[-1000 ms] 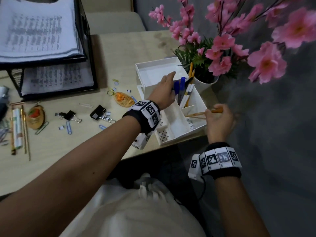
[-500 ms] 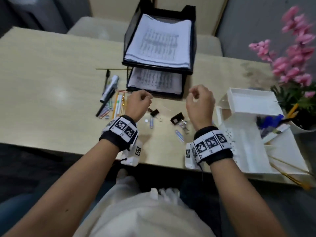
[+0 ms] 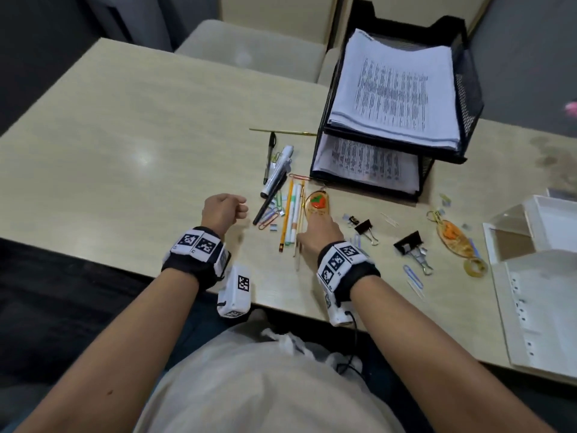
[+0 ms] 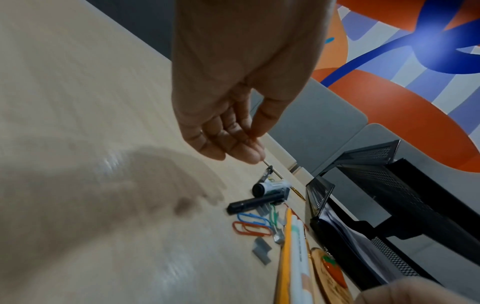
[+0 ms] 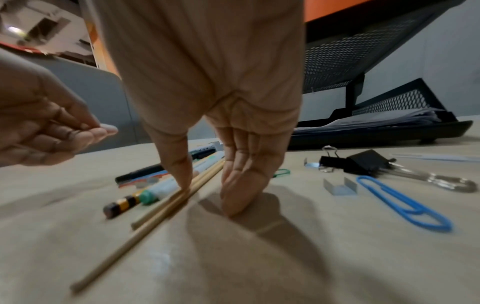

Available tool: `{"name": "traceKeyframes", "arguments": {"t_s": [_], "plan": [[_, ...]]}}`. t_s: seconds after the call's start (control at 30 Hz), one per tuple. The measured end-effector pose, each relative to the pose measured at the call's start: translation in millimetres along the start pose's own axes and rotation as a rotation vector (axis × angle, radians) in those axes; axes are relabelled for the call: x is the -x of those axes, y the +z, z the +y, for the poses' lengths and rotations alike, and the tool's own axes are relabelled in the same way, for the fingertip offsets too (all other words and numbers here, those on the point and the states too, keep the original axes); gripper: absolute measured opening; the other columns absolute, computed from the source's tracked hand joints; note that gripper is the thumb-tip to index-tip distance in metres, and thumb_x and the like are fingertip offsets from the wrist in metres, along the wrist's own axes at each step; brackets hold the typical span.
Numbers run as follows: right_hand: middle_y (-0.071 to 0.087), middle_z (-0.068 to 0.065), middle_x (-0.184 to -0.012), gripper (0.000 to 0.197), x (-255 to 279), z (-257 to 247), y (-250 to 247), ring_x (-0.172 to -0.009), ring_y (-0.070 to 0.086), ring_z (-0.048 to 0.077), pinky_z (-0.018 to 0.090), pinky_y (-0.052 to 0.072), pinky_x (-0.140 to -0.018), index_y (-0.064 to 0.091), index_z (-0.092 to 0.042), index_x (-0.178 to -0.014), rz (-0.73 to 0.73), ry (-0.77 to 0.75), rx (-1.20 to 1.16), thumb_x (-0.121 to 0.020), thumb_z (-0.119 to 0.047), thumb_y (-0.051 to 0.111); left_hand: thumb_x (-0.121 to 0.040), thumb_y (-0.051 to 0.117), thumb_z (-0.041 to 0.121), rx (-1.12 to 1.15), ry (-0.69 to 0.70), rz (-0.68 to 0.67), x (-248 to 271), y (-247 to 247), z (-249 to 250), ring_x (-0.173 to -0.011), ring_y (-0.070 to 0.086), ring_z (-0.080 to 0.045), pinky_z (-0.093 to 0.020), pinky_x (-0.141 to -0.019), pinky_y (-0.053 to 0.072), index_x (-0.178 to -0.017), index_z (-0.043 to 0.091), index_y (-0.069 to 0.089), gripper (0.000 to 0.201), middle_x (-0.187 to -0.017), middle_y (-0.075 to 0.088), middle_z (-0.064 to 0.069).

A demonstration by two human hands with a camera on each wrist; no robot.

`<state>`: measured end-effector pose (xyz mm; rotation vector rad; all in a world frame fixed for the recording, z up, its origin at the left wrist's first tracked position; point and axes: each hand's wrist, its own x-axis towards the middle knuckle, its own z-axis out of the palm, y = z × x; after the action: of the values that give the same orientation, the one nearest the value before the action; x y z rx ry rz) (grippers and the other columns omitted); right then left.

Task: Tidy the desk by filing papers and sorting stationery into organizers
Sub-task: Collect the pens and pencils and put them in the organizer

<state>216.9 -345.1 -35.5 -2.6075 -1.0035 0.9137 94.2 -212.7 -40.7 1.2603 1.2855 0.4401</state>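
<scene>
Papers [image 3: 393, 92] filed in tray; pens, clips remain loose mid-bench. Right hand [image 3: 318, 234] fingers straight, touching thin sticks [image 5: 166, 201]; left hand [image 3: 222, 210] curled, empty.

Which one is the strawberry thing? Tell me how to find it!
Start at the black mesh paper tray at the back of the desk. Just in front of its lower left corner, right of the pencils, lies the strawberry keychain, by the right hand's fingertips. Unlike the other, orange keychain farther right, it shows a red strawberry.
</scene>
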Motion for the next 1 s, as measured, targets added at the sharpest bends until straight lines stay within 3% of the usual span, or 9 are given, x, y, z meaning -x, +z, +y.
{"name": "traceKeyframes", "arguments": {"t_s": [0.2,0.27,0.37,0.47,0.53,0.67,0.8,0.9,1.0], "plan": [[0.058,0.019,-0.113,0.017,2.5,0.4,4.1,-0.105,0.055,0.035,0.034,0.042,-0.075,0.054,-0.003,-0.103,0.053,0.102,0.019,-0.088,-0.009,0.050,-0.089,0.037,0.001,-0.021,-0.037,-0.120,-7.7,16.6,5.4,-0.053,0.051,-0.011,-0.013,-0.049,0.039,-0.073,0.013,0.056,0.028,-0.067,0.056,-0.004],[0.056,0.019,-0.101,0.005,4.0,5.6,5.2,-0.093,0.055,0.033,0.035,0.043,-0.073,0.050,-0.006,-0.088,0.077,0.121,-0.021,-0.086,-0.011,0.052,-0.089,0.037,-0.001,0.034,-0.060,-0.152,-7.7,22.6,9.2,-0.047,0.049,-0.008,-0.012,-0.044,0.040,-0.073,0.011,0.056,0.028,-0.066,0.054,-0.005],[0.050,0.007,-0.075,0.025,10.5,8.0,3.2,-0.065,0.049,0.022,0.028,0.041,-0.057,0.041,-0.012,-0.065,0.146,0.118,-0.254,-0.085,-0.013,0.055,-0.091,0.042,0.002,0.144,-0.121,-0.273,-4.4,33.0,15.3,-0.050,0.046,-0.010,-0.016,-0.047,0.038,-0.075,0.010,0.055,0.022,-0.067,0.048,-0.005],[0.054,0.005,-0.071,0.015,20.0,-8.0,-4.5,-0.062,0.049,0.017,0.028,0.046,-0.064,0.053,-0.007,-0.071,0.157,-0.024,-0.508,-0.085,-0.008,0.057,-0.096,0.047,0.025,0.075,-0.135,-0.481,2.0,43.5,17.1,-0.063,0.051,-0.011,-0.021,-0.060,0.040,-0.079,0.014,0.056,0.022,-0.071,0.054,0.000],[0.059,0.011,-0.078,0.011,21.1,-19.6,-8.8,-0.067,0.053,0.020,0.033,0.049,-0.069,0.059,0.003,-0.081,0.120,-0.099,-0.566,-0.087,-0.006,0.056,-0.098,0.042,0.027,0.038,-0.109,-0.563,3.0,48.1,18.1,-0.060,0.051,-0.010,-0.021,-0.057,0.039,-0.076,0.012,0.056,0.030,-0.072,0.054,-0.002],[0.059,0.013,-0.074,0.021,-3.0,-21.6,-2.8,-0.074,0.060,0.025,0.041,0.056,-0.073,0.060,0.006,-0.077,0.217,0.061,-0.524,-0.091,-0.005,0.049,-0.098,0.033,0.013,0.190,-0.143,-0.332,-7.3,42.6,25.9,-0.037,0.042,-0.005,-0.018,-0.045,0.038,-0.067,0.013,0.042,0.032,-0.063,0.048,-0.004],[0.045,0.006,-0.064,0.030,-20.7,-27.6,11.8,-0.075,0.051,0.026,0.029,0.036,-0.057,0.042,-0.008,-0.062,0.249,0.179,-0.277,-0.090,-0.012,0.052,-0.096,0.034,0.015,0.158,-0.143,-0.190,-21.9,29.9,22.3,-0.025,0.028,-0.003,-0.012,-0.031,0.022,-0.063,0.015,0.039,0.033,-0.040,0.044,0.005],[0.064,0.016,-0.095,0.013,-26.2,-31.0,17.4,-0.091,0.060,0.032,0.029,0.040,-0.064,0.058,0.003,-0.094,0.265,0.187,-0.172,-0.089,-0.008,0.053,-0.096,0.034,0.014,0.134,-0.170,-0.203,-24.6,22.3,14.5,-0.024,0.027,-0.002,-0.010,-0.030,0.020,-0.064,0.014,0.043,0.033,-0.034,0.043,0.008],[0.064,0.018,-0.106,0.019,-26.7,-23.8,21.7,-0.097,0.062,0.032,0.032,0.043,-0.067,0.058,0.003,-0.105,0.274,0.200,-0.074,-0.089,-0.006,0.051,-0.098,0.034,0.013,0.123,-0.191,-0.221,-24.3,17.8,9.7,-0.023,0.028,-0.001,-0.011,-0.029,0.020,-0.067,0.012,0.047,0.033,-0.054,0.041,0.000]]}}
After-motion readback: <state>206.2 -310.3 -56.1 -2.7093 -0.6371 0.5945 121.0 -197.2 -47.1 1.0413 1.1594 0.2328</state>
